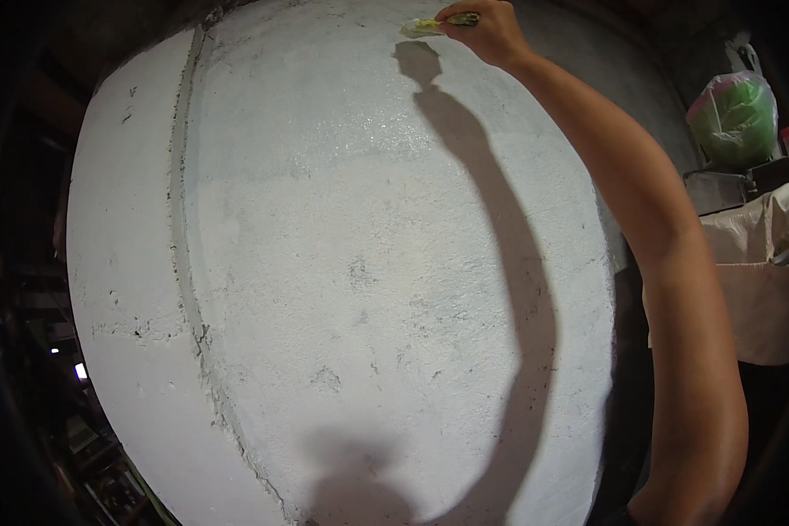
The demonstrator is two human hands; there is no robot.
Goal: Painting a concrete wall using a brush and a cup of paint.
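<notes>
A rough wall (368, 230) coated in white paint fills the middle of the view, with a wet, shiny band across its upper part. High on the right, my right hand (490, 29) grips the handle of a paintbrush (424, 27), whose bristles lie at the wall's surface near the top. The brush's handle looks smeared with yellow-green. My arm reaches up along the right side, and its shadow falls on the wall. Small dark pits and grey patches show through the white coat lower down. My left hand is out of view.
A cracked vertical groove (183, 197) splits the wall at the left. To the right, a tied plastic bag with green contents (740, 121) sits on a dark box-like object (717, 189), above a beige cloth or sheet (756, 302). Dark clutter lies beyond the wall's left edge.
</notes>
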